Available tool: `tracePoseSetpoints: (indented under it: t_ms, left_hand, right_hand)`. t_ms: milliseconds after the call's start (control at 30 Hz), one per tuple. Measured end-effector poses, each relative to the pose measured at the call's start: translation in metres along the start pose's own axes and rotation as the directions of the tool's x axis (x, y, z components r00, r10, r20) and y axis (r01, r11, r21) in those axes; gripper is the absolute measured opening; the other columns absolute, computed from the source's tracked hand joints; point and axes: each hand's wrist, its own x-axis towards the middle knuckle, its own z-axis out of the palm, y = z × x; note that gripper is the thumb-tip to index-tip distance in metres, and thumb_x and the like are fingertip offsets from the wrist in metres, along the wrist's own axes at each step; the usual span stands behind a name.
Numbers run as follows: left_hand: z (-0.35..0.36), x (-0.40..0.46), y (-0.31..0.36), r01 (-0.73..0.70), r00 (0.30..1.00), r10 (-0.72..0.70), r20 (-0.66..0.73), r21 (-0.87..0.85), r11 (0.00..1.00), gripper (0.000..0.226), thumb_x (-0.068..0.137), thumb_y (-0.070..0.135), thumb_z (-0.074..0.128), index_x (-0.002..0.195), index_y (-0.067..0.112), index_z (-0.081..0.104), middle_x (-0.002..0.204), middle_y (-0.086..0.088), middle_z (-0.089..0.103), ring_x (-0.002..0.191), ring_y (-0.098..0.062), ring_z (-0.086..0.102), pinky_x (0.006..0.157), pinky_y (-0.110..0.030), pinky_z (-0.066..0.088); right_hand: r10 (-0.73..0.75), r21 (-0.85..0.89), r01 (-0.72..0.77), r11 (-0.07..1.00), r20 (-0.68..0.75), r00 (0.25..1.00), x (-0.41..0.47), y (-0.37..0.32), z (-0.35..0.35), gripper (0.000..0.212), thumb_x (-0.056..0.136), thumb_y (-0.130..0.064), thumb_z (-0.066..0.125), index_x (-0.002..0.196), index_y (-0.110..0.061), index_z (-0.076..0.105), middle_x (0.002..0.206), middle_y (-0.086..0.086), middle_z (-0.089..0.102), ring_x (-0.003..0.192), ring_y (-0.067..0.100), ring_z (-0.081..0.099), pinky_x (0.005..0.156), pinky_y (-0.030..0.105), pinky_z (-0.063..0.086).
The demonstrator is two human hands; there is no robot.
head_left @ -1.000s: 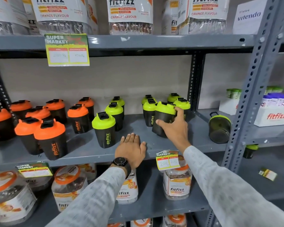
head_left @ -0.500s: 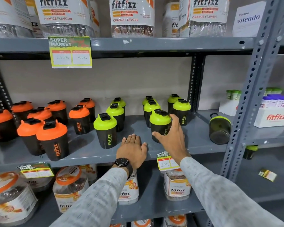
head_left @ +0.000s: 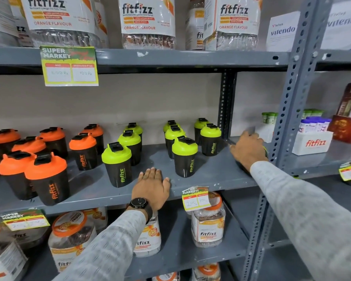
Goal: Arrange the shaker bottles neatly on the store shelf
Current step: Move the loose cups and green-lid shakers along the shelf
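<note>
Black shaker bottles stand on the grey middle shelf (head_left: 213, 175). Orange-lidded ones (head_left: 47, 179) crowd the left end in loose rows. Green-lidded ones form two groups: a left column led by one bottle (head_left: 116, 165), and a right cluster whose front bottle (head_left: 184, 157) stands upright and free. My left hand (head_left: 152, 186) lies flat, palm down, on the shelf's front edge between these two bottles. My right hand (head_left: 248, 149) is stretched to the shelf's right end over a shaker lying on its side (head_left: 241, 167), which it mostly hides. The hand is blurred and its grip is unclear.
A grey perforated upright (head_left: 288, 122) stands just right of my right hand. Beyond it sit a white fitfizz box (head_left: 312, 144) and small tubs. Large fitfizz jars (head_left: 148, 23) fill the shelf above, and jars (head_left: 208, 230) the one below. Price tags (head_left: 196, 198) hang off the shelf edges.
My right hand let go of the front green shaker, which now stands upright, and moved right to the fallen shaker by the upright. The left hand stayed put.
</note>
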Motion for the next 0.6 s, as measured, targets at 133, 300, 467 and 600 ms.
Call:
tracePoseSetpoints:
  t_ms: [133, 300, 467, 600]
  left_hand:
    - [-0.001, 0.0, 0.001, -0.002, 1.0, 0.002, 0.0, 0.01, 1.0, 0.066, 0.104, 0.046, 0.015, 0.156, 0.009, 0.031, 0.164, -0.012, 0.031, 0.153, -0.025, 0.024, 0.126, -0.042, 0.012]
    - [-0.004, -0.001, 0.003, -0.001, 1.0, 0.001, 0.008, 0.009, 1.0, 0.066, 0.104, 0.046, 0.015, 0.157, 0.01, 0.029, 0.165, -0.011, 0.029, 0.153, -0.024, 0.022, 0.126, -0.042, 0.011]
    - [-0.005, -0.002, 0.003, 0.0, 1.0, 0.0, 0.018, 0.009, 1.0, 0.065, 0.104, 0.046, 0.015, 0.158, 0.01, 0.027, 0.165, -0.011, 0.027, 0.154, -0.024, 0.021, 0.127, -0.042, 0.011]
    - [-0.004, -0.001, 0.003, 0.003, 1.0, -0.003, 0.021, 0.007, 1.0, 0.066, 0.104, 0.046, 0.015, 0.158, 0.011, 0.027, 0.165, -0.01, 0.027, 0.154, -0.024, 0.021, 0.127, -0.042, 0.011]
  right_hand:
    - [0.114, -0.105, -0.099, 0.989, 0.149, 0.982, 0.01, 0.012, -0.008, 0.061, 0.101, -0.033, 0.06, 0.143, 0.008, 0.042, 0.142, 0.033, 0.044, 0.128, 0.05, 0.05, 0.103, 0.049, 0.046]
    - [0.081, -0.159, -0.055, 0.986, 0.16, 0.984, 0.01, 0.007, -0.004, 0.042, 0.101, -0.021, 0.055, 0.134, 0.004, 0.056, 0.135, 0.029, 0.046, 0.123, 0.046, 0.051, 0.101, 0.05, 0.049]
    - [0.014, -0.065, -0.009, 0.998, 0.081, 0.997, 0.011, 0.007, 0.007, 0.041, 0.096, -0.018, 0.062, 0.13, 0.003, 0.058, 0.131, 0.028, 0.049, 0.122, 0.046, 0.05, 0.098, 0.05, 0.05]
    - [0.23, 0.136, -0.253, 0.958, 0.165, 0.959, 0.019, 0.017, 0.012, 0.091, 0.077, -0.034, 0.088, 0.145, -0.004, 0.036, 0.144, 0.03, 0.041, 0.132, 0.048, 0.044, 0.102, 0.052, 0.046]
